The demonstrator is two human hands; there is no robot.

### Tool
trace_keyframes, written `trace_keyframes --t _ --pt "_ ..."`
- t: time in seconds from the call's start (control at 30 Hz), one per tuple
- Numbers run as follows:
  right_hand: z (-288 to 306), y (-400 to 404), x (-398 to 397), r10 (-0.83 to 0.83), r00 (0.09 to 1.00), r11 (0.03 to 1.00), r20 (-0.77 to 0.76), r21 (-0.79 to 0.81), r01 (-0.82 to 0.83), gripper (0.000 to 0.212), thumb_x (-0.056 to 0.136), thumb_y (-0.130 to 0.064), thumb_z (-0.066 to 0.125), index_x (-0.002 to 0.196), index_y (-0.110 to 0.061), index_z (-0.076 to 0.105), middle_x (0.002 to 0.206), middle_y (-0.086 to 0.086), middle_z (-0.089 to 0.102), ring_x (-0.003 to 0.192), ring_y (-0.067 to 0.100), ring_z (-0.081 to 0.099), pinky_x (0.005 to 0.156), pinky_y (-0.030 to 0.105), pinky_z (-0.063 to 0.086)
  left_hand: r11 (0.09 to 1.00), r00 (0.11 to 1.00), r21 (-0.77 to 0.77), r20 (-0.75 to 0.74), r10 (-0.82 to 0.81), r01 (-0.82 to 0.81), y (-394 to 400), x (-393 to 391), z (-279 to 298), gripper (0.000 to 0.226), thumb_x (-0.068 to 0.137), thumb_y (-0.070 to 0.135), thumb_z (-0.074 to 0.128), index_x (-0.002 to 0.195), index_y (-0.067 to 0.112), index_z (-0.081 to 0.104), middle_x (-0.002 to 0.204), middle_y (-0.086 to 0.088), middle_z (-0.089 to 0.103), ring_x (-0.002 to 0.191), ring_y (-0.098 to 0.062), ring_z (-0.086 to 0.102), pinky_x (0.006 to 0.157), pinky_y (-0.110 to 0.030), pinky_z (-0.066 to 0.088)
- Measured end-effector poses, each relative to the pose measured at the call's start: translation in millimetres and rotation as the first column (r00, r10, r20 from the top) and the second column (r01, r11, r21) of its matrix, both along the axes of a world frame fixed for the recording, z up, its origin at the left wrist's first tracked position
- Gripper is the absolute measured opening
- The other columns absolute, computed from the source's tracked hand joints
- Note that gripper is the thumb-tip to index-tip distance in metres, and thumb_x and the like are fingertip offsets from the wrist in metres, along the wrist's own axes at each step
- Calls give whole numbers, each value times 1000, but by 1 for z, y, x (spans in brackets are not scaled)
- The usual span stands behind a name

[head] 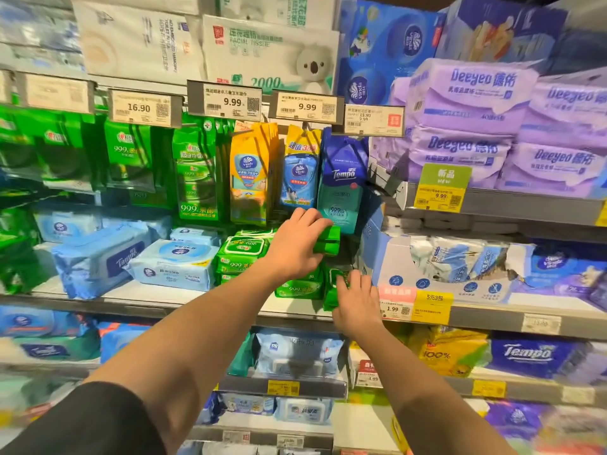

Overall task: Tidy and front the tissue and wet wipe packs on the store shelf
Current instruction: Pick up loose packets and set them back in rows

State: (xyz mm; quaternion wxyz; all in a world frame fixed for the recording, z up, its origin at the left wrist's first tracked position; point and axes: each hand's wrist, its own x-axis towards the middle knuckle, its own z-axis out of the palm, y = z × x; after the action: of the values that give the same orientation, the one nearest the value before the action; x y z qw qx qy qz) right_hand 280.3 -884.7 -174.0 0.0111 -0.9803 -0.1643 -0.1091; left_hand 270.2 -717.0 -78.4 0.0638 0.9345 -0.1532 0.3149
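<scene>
My left hand (297, 244) grips a small green wet wipe pack (328, 239) and holds it above the middle shelf (184, 298). Below it lies a flat green wipe pack (297, 287) marked 999. My right hand (356, 302) rests on more small green packs (335, 287) standing at the shelf's front edge, fingers spread over them. Left of my hands is a stack of larger green wipe packs (241, 254). Further left lie a pale blue wipe pack (174, 262) and a blue Tempo pack (98, 257).
Hanging packs fill the pegs above: green ones (197, 172), a yellow Vinda pack (251, 174), a blue Tempo pack (343, 182). A cardboard display box (443, 267) of tissue packs stands right of my hands. Purple Deeyeo packs (476, 126) fill the upper right shelf. Price tags line the shelf edges.
</scene>
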Motion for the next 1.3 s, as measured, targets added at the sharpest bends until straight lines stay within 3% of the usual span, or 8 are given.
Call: trace_keyframes --t 0.2,0.33,0.47,0.6,0.77,0.87,0.97,1.3 --pt "-5 3 5 -10 1000 991 -13 135 12 65 83 4 62 140 -14 37 137 8 39 127 29 38 100 39 43 999 998 47 50 -31 28 -8 -1 -12 69 62 22 82 125 12 56 118 -7 56 106 -30 48 81 -45 51" --pt "-7 -2 7 0 998 985 -60 173 11 51 90 -11 56 138 -9 40 137 10 37 129 29 35 107 38 39 997 998 83 63 -12 6 -24 2 -23 70 59 13 79 124 8 56 118 -11 56 104 -33 49 83 -46 50" --pt "-2 -10 -3 37 987 979 -158 206 -4 65 87 -21 59 145 -9 33 141 13 32 135 32 32 113 42 36 988 998 154 64 -1 -9 -54 9 -36 65 60 12 73 122 8 54 118 -12 55 102 -32 49 77 -44 50" --pt "6 -32 -19 112 986 971 -124 226 -82 49 88 -30 55 132 -8 50 133 11 39 126 29 42 106 42 42 985 998 162 22 64 -67 -82 17 -55 63 60 17 76 118 12 54 119 -10 55 105 -31 49 76 -40 49" --pt "-2 -82 -43 208 978 957 -9 207 -202 33 92 -37 49 111 -14 62 114 3 51 111 21 51 89 36 50 971 973 130 -87 212 -200 -87 23 -86 60 79 24 65 132 14 40 135 -12 41 120 -32 39 94 -41 42" --pt "-14 -105 -63 172 983 968 -59 193 -158 33 92 -41 51 114 -19 62 114 -2 50 111 16 49 89 33 50 975 960 112 -186 208 -190 -93 25 -93 65 90 44 51 144 15 28 149 -14 25 135 -36 25 108 -49 32" --pt "-36 -124 -84 137 984 980 -116 164 -117 33 92 -44 51 112 -21 62 113 -3 51 110 16 50 90 33 49 980 965 120 -190 182 -161 -91 29 -87 69 89 47 60 142 15 31 147 -13 27 133 -33 26 108 -47 33" --pt "-59 -129 -102 111 975 992 -194 74 -98 48 93 -44 49 134 -21 49 142 2 41 133 23 35 111 37 35 950 971 269 -130 199 -158 -83 32 -92 63 87 28 67 138 13 34 147 -12 30 133 -31 29 109 -41 33"
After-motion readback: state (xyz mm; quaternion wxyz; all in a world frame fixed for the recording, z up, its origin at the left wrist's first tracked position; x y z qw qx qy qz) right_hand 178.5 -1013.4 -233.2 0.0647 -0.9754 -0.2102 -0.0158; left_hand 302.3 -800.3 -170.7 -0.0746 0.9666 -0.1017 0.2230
